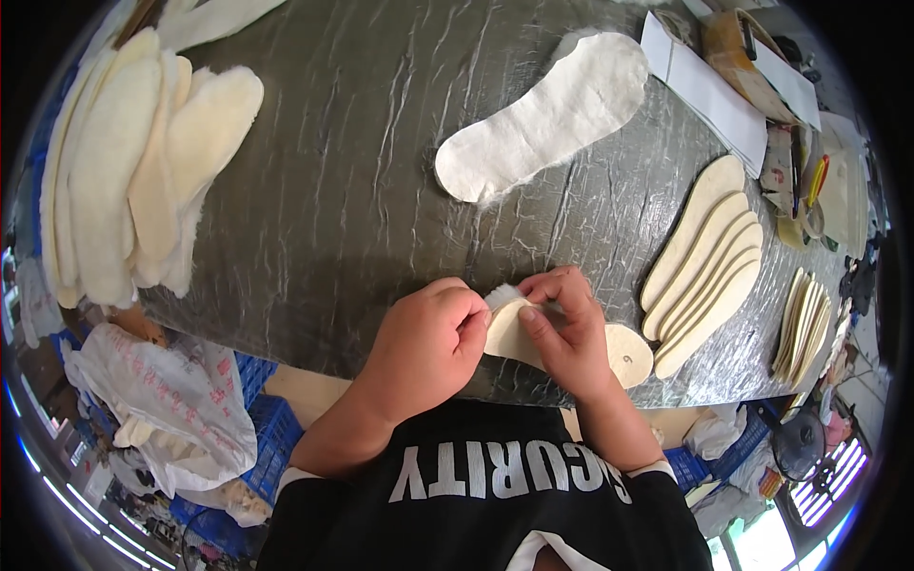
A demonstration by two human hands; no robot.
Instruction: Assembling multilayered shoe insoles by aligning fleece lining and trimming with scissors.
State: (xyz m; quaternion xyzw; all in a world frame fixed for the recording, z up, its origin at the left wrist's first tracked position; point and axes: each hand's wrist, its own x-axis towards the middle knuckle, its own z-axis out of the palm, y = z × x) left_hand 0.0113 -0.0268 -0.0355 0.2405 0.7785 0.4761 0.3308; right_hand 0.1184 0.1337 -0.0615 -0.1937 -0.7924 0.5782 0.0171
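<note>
Two bare hands work low in the view, close to the near edge of a dark, creased tabletop (314, 205). The cream insole (512, 335) lies between and under them, its long axis running roughly left to right; the rounded end with a small dark mark shows to the right of the right hand, near the table edge. White fluff (503, 296) sticks out along the far side of its left end. Left hand (428, 338): thumb and forefinger pinched narrow on the left tip of the insole, remaining fingers curled in. Right hand (573, 335): thumb pressed on the upper face, forefinger bent over the far edge beside the fluff, gripping the piece; the other fingertips are hidden. Beyond the hands, a white fleece sole (543, 119) lies flat and slanted, well apart from them. To the right, a fanned row of cream soles (705, 271) overlaps, with a bundle of smaller soles (803, 328) beside it. Far left, a pile of fluffy soles (124, 171). Upper right, white paper (709, 90) near a brown tub (738, 43). Below the table's left side, a white plastic bag (167, 400) rests against a blue crate (276, 438).
</note>
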